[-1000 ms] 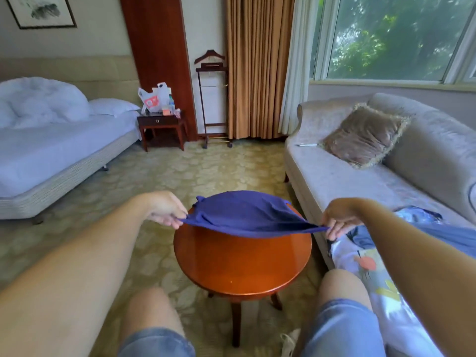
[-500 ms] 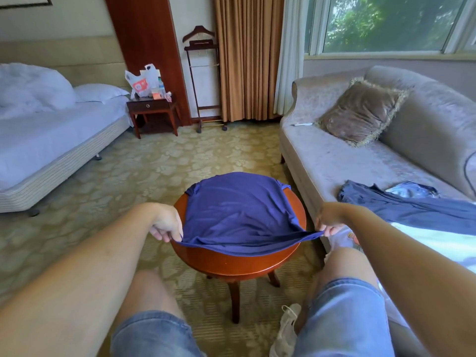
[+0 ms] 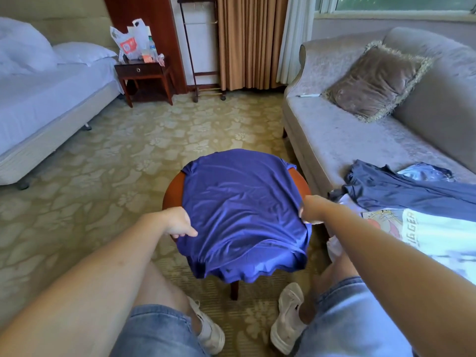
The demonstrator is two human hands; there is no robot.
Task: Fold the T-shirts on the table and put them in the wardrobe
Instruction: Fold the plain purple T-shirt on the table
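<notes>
Blue T-shirt [image 3: 242,207] lies spread over the round wooden table [image 3: 172,191] and covers nearly all of its top. Only slivers of reddish rim show at the table's left and far right. The shirt's hem hangs over the table's near edge in loose ripples, and its sleeves bunch at the table's far side.

The left hand [image 3: 179,224] grips the cloth at the table's left edge, fingers curled under and thumb lying on top. The right hand [image 3: 310,210] pinches the cloth at the table's right edge (its fingertips are tucked into the folds, so the exact hold is hard to read).

Right of the table stands a grey sofa [image 3: 334,140]. On the part of its seat nearest the table, a navy garment [image 3: 401,191] lies partly over a white printed T-shirt [image 3: 438,233]. Left of the table, well apart, is a bed [image 3: 38,104].
</notes>
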